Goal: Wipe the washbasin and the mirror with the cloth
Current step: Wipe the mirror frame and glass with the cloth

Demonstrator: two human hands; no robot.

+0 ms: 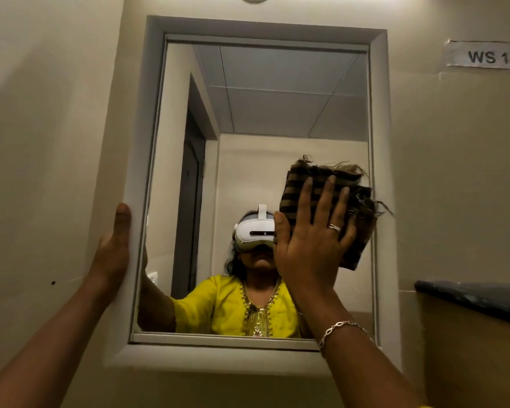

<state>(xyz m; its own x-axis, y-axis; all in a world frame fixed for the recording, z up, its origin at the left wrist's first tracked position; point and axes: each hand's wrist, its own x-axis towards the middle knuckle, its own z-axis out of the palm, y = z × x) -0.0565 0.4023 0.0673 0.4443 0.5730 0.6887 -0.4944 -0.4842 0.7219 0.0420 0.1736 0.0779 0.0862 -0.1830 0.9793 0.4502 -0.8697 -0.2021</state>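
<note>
Head view. The right hand (312, 231), fingers spread wide and flat, pressed a folded brown-and-black striped cloth with frayed edges (357, 219) against the glass of the rectangular wall mirror in a pale grey frame (265, 92). The cloth lay near the mirror's right edge, at mid-height, with its upper-right part showing past the fingertips and its lower-left part hidden under the palm. The left hand (112, 248) rested open against the left member of the frame, thumb up along the frame's face, holding nothing; the fingers behind the edge were not visible.

The mirror's long axis ran vertically. Most of the glass lay up and to the left of the cloth, so the next stroke would probably have to travel that way, and the right hand was the nearer one to that area.

The washbasin was out of view below the frame's lower edge; its condition could not be judged. A dark counter (477, 298) was cut off at the right, and a paper label reading "WS 13" (489, 55) hung on the beige wall (42, 113). Whether the glass was already clean could not be made out.
</note>
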